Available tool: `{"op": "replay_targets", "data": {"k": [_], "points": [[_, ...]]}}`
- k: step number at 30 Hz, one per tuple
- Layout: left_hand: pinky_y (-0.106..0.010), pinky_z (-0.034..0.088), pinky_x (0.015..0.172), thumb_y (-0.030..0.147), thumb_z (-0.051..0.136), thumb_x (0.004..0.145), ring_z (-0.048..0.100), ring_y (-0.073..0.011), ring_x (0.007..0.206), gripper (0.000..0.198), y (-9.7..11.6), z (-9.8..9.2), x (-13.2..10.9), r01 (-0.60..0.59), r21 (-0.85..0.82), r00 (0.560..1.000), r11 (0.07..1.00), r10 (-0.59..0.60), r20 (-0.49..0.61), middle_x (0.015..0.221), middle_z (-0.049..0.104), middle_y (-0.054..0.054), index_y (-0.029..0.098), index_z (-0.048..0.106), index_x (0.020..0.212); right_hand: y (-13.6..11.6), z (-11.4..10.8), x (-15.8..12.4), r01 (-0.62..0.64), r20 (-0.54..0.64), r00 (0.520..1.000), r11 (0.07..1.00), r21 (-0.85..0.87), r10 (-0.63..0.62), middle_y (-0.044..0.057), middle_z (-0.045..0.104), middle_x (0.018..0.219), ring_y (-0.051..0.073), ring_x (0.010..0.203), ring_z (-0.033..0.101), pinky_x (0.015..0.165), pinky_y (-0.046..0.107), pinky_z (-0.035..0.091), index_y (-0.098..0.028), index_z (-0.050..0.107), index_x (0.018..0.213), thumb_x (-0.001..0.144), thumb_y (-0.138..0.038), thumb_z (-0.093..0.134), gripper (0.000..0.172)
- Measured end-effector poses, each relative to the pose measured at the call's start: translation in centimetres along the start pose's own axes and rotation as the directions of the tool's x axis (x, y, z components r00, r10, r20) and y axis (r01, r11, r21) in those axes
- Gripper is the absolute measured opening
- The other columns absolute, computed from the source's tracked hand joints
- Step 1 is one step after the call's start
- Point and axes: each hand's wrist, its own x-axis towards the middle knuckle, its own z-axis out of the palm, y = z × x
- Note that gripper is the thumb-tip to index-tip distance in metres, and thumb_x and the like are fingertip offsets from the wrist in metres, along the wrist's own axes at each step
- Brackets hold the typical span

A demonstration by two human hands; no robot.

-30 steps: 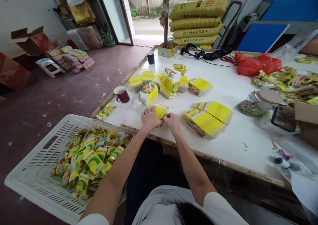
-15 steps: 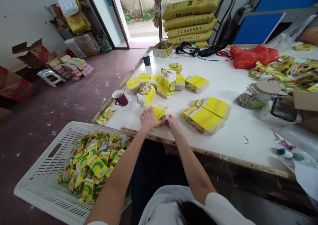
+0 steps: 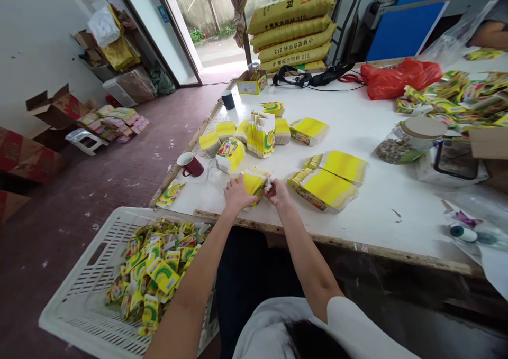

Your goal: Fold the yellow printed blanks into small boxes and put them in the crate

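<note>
My left hand (image 3: 237, 194) is wrapped round the left side of a stack of flat yellow printed cartons (image 3: 253, 181) near the table's front edge. Against the right side of that stack, my right hand (image 3: 278, 194) has its fingers pinched together. Something small and whitish shows at its fingertips, too small to name. Further right lie two long rows of flat yellow cartons (image 3: 327, 187). Behind my hands stand a printed yellow bundle (image 3: 230, 155) and a taller stack of cartons (image 3: 261, 134).
At my left, a white plastic basket (image 3: 75, 290) holds many small yellow packets (image 3: 162, 274). A dark red mug (image 3: 192, 165) stands left of my hands. A lidded jar (image 3: 397, 147), red bag (image 3: 399, 77) and packet heap (image 3: 456, 97) occupy the right. Another person's arm (image 3: 490, 35) shows far right.
My view has shifted slightly. My right hand has turned and drawn a little away from the stack's edge, with whitish bits now showing at its fingertips. My left hand keeps its hold.
</note>
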Motion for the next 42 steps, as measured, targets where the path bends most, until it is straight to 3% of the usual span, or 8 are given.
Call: {"op": "replay_targets", "data": {"k": [5, 8, 13, 17, 26, 36, 39, 42], "points": [[-0.044, 0.039, 0.106, 0.053, 0.073, 0.067, 0.052, -0.0371, 0.129, 0.101, 0.1, 0.1, 0.1, 0.003, 0.017, 1.0, 1.0, -0.003, 0.004, 0.137, 0.054, -0.02, 0.017, 0.032, 0.152, -1.8, 0.8, -0.9, 0.008, 0.047, 0.999, 0.996, 0.086, -0.012, 0.005, 0.07, 0.102, 0.015, 0.08, 0.068, 0.068, 0.03, 0.06, -0.017, 0.063, 0.116, 0.098, -0.037, 0.062, 0.027], [-0.045, 0.039, 0.107, 0.054, 0.073, 0.068, 0.051, -0.0377, 0.13, 0.101, 0.1, 0.0, 0.1, 0.017, 0.015, 1.0, 1.0, -0.017, 0.017, 0.138, 0.054, -0.021, 0.017, 0.032, 0.152, -3.3, 1.4, -2.4, 0.013, 0.117, 0.993, 0.995, 0.099, -0.025, -0.008, 0.05, 0.056, 0.005, 0.038, 0.036, 0.032, 0.014, 0.03, -0.02, 0.059, 0.091, 0.095, -0.035, 0.064, 0.017], [-0.045, 0.038, 0.108, 0.053, 0.075, 0.066, 0.05, -0.0378, 0.133, 0.103, 0.0, -0.2, 0.1, 0.006, 0.0, 1.0, 1.0, -0.006, 0.017, 0.141, 0.052, -0.021, 0.017, 0.031, 0.152, -11.3, 1.7, -5.8, 0.17, 0.198, 0.96, 0.973, 0.157, -0.199, -0.014, 0.035, 0.046, 0.003, 0.033, 0.021, 0.03, 0.011, 0.016, -0.021, 0.06, 0.093, 0.091, -0.03, 0.064, 0.01], [-0.047, 0.038, 0.108, 0.054, 0.075, 0.067, 0.05, -0.0388, 0.133, 0.104, 0.0, -0.4, 0.1, 0.013, 0.001, 1.0, 1.0, -0.013, 0.024, 0.142, 0.052, -0.022, 0.018, 0.03, 0.153, -15.6, 2.6, -8.0, 0.491, 0.384, 0.803, 0.871, 0.008, -0.456, -0.012, 0.041, 0.049, 0.003, 0.037, 0.031, 0.035, 0.012, 0.024, -0.019, 0.067, 0.097, 0.087, -0.026, 0.069, 0.012], [-0.048, 0.037, 0.111, 0.053, 0.084, 0.057, 0.044, -0.0424, 0.141, 0.129, 0.0, -0.9, 0.8, 0.06, -0.018, 0.993, 0.998, -0.058, 0.098, 0.148, 0.045, -0.03, 0.007, 0.016, 0.156, -6.6, 1.1, -6.6, 0.452, 0.312, 0.88, 0.834, -0.317, -0.358, -0.009, 0.052, 0.046, 0.004, 0.039, 0.041, 0.038, 0.017, 0.031, -0.019, 0.068, 0.076, 0.07, -0.035, 0.079, 0.021], [-0.047, 0.038, 0.112, 0.047, 0.087, 0.056, 0.048, -0.0393, 0.138, 0.117, -0.3, -2.5, -1.3, -0.007, -0.056, 0.999, 0.998, 0.004, -0.048, 0.143, 0.051, -0.023, 0.016, 0.027, 0.152, -6.5, -3.1, -8.7, 0.489, 0.242, 0.871, 0.801, -0.346, -0.427, -0.008, 0.052, 0.052, 0.007, 0.047, 0.042, 0.044, 0.021, 0.033, -0.018, 0.068, 0.077, 0.065, -0.038, 0.079, 0.026], [-0.055, 0.032, 0.118, 0.045, 0.089, 0.05, 0.041, -0.0433, 0.142, 0.118, -1.4, -3.4, -3.1, -0.102, -0.285, 0.974, 0.953, 0.039, -0.221, 0.145, 0.049, -0.023, 0.015, 0.034, 0.149, -6.8, -4.0, -8.5, 0.504, 0.187, 0.864, 0.805, -0.313, -0.468, -0.007, 0.056, 0.059, 0.009, 0.055, 0.047, 0.049, 0.021, 0.037, -0.02, 0.067, 0.083, 0.065, -0.041, 0.081, 0.03], [-0.059, 0.036, 0.116, 0.051, 0.089, 0.042, 0.044, -0.043, 0.141, 0.121, -2.4, -4.3, -4.7, -0.172, -0.714, 0.974, 0.679, 0.011, -0.224, 0.145, 0.053, -0.017, 0.021, 0.037, 0.146, -6.4, -3.6, -7.9, 0.495, 0.158, 0.869, 0.829, -0.261, -0.469, -0.003, 0.067, 0.077, 0.012, 0.069, 0.057, 0.06, 0.022, 0.046, -0.023, 0.065, 0.092, 0.068, -0.048, 0.08, 0.039]]}}
